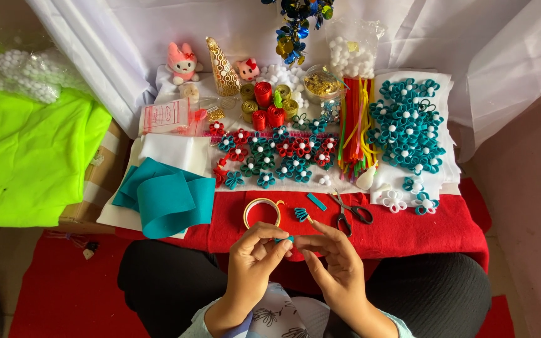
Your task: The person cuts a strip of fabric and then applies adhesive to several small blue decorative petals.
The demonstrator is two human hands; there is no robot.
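Between the two hands, just above the lap, a small teal strip piece (285,239) is pinched: the left hand (253,253) closes thumb and forefinger narrowly on it, and the right hand (333,256) meets it from the other side, its fingers (305,241) drawn tight onto the same piece. Both hands hover just off the front edge of the red cloth surface (408,228).

Just beyond the fingers lie a single teal looped petal (301,215), a gold tape ring (262,213), a short teal offcut (316,201) and scissors (350,214). Further back sit rows of finished red and teal flowers (277,156) with white centres, and to the right a dense heap of teal flowers (408,125) on white sheet. Judging by these, a good many flowers are already made, while the piece in hand is only a beginning; a roll of teal felt (167,197) at the left suggests plenty of material remains.

Open room is slim: the bare red strip near the front edge is the only free band, with the scissors and ring close by. Pipe cleaners (355,125), ribbon spools (264,103) and small toys (183,62) crowd the back against the white drape.
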